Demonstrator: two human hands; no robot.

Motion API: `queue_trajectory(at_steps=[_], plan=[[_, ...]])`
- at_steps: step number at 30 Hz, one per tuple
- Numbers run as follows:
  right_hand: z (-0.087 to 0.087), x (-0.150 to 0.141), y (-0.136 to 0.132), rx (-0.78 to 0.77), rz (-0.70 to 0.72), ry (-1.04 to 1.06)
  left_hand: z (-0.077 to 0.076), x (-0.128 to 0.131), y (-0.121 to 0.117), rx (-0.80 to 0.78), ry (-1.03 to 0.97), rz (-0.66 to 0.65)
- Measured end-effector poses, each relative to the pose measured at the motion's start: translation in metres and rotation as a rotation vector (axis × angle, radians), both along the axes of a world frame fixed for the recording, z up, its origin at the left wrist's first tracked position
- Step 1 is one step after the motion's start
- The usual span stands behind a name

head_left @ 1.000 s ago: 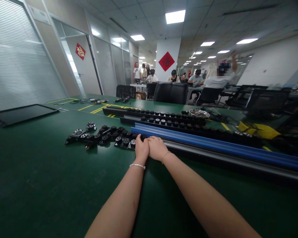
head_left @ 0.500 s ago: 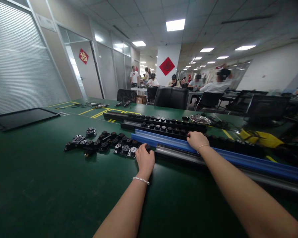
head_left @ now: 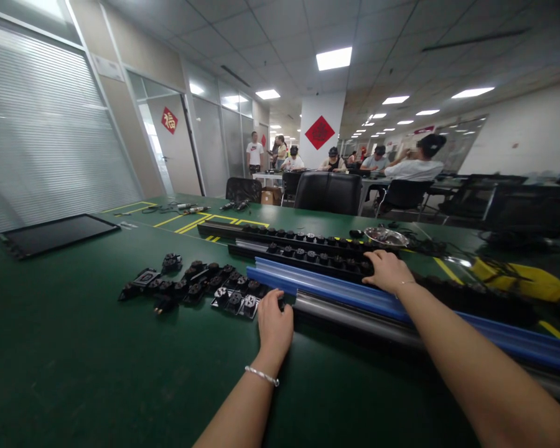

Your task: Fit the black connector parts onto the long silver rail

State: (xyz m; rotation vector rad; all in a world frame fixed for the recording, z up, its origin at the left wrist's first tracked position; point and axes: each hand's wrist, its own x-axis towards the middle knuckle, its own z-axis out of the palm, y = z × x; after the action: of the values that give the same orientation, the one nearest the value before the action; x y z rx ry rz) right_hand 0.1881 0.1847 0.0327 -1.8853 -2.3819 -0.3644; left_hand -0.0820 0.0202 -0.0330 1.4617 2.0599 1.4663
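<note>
My left hand [head_left: 274, 323] rests at the near end of a long grey rail [head_left: 354, 317] on the green table [head_left: 74, 361], fingers curled over the rail's end, beside a cluster of black socket modules [head_left: 200, 286]. My right hand [head_left: 388, 271] reaches across the blue rails [head_left: 336, 291] and lies palm down on a black strip fitted with socket modules [head_left: 317, 258]. Whether its fingers grip a module is hidden. A second black strip [head_left: 280, 234] lies behind it.
A dark tablet [head_left: 58, 233] lies at the far left. A metal bowl [head_left: 385, 236] and yellow sheets [head_left: 522, 277] sit at the right. Black chairs [head_left: 329, 193] stand behind the table. Several people sit and stand at desks in the background.
My hands, together at the rail's end a second ago, have parted. The right hand moved right and forward onto the black strip. The left hand stayed at the rail end.
</note>
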Motion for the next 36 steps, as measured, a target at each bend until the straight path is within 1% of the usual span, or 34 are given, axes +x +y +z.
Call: queue_trajectory(at_steps=[2, 4, 7, 11, 16, 21, 29, 32, 36], plan=[[0.0, -0.003, 0.011, -0.151, 0.041, -0.052, -0.001, 0.0, 0.0, 0.007, -0.003, -0.006], [0.0, -0.006, 0.021, -0.234, 0.041, -0.06, -0.002, 0.0, 0.0, 0.01, -0.005, -0.015], [-0.002, -0.009, 0.032, -0.291, 0.045, -0.047, -0.001, 0.0, -0.001, 0.011, -0.008, -0.017], [-0.003, -0.011, 0.041, -0.337, 0.095, -0.053, 0.0, 0.0, -0.003, 0.008, -0.013, -0.019], [0.0, -0.012, 0.037, -0.287, 0.152, -0.119, 0.001, 0.0, -0.003, 0.016, -0.045, -0.015], [0.009, -0.012, 0.022, -0.217, 0.135, -0.136, 0.0, 0.0, -0.002, 0.018, -0.035, -0.017], [0.046, 0.002, -0.006, -0.121, 0.155, -0.17, 0.0, -0.001, -0.002, 0.044, -0.002, -0.021], [0.057, 0.012, -0.016, -0.08, 0.14, -0.158, 0.0, -0.002, -0.002, 0.063, 0.026, -0.031], [0.072, 0.029, -0.032, -0.065, 0.109, -0.11, 0.0, -0.004, -0.002, 0.1, 0.079, -0.034]])
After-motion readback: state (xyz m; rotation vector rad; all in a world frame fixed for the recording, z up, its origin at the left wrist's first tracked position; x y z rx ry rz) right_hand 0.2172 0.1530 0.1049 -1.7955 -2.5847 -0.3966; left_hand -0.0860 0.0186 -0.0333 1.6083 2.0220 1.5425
